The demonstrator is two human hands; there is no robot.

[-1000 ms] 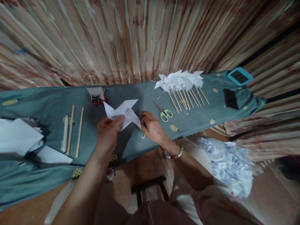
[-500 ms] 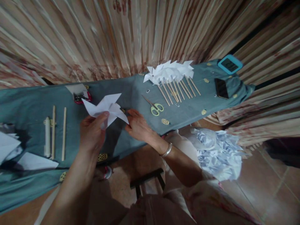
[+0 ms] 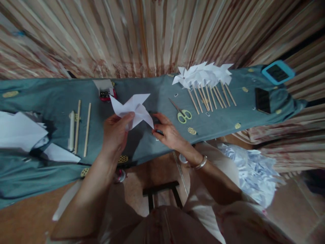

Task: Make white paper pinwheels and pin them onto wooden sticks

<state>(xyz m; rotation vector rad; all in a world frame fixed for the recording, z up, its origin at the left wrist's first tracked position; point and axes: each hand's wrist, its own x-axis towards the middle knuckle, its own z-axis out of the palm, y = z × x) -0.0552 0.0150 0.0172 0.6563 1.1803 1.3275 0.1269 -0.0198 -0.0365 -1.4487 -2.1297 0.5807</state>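
A white paper pinwheel (image 3: 138,110) is pinched in my left hand (image 3: 116,133), the thumb lying over its folds near the middle. Close by its right point is my right hand (image 3: 169,132), fingers closed around a small dark object (image 3: 159,132) whose kind I cannot make out. Behind the pinwheel stands a small red box (image 3: 104,95) with its lid up and metal bits inside. Scissors (image 3: 184,116) with green handles lie to the right of my right hand.
Finished pinwheels on sticks (image 3: 203,76) lie in a row at the back right. Two wooden sticks (image 3: 87,130), a white pen-like tool (image 3: 71,132) and paper sheets (image 3: 22,130) are at left. A phone (image 3: 262,100), a blue-framed device (image 3: 278,72) and a bag of folded paper (image 3: 256,173) are at right.
The view has shifted, so the table things appear farther right. My right hand has closed on a small dark object. The pinwheel stays in my left hand.
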